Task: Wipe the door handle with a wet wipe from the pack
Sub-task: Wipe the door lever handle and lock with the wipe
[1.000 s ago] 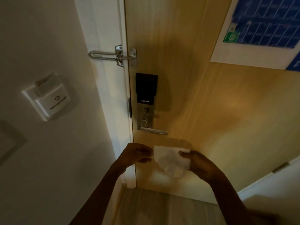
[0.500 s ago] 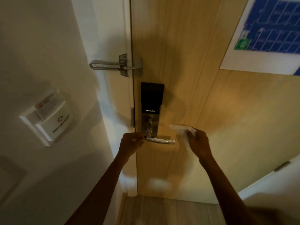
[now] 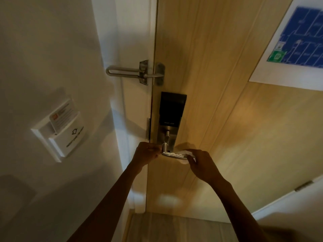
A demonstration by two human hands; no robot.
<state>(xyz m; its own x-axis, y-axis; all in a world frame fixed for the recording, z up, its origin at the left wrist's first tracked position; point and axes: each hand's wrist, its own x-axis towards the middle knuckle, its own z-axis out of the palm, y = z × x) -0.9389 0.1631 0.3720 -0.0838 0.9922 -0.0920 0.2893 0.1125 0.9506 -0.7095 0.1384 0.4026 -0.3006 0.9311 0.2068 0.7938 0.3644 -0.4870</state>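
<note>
A silver lever door handle (image 3: 172, 154) juts out below a black smart lock panel (image 3: 172, 109) on the wooden door (image 3: 227, 137). My right hand (image 3: 201, 164) presses a white wet wipe (image 3: 185, 161) around the lever's free right end. My left hand (image 3: 146, 153) rests at the lever's pivot end with fingers curled against it; whether it grips the metal is unclear. The pack of wipes is out of view.
A metal swing-bar door guard (image 3: 138, 72) bridges frame and door above the lock. A white key-card holder (image 3: 60, 131) with a card in it sits on the left wall. A blue evacuation plan (image 3: 297, 42) hangs at upper right. Wooden floor (image 3: 174, 227) lies below.
Both hands rose from below the handle to it. They had stretched the wipe between them; the left let go, and the right brought it onto the lever's end.
</note>
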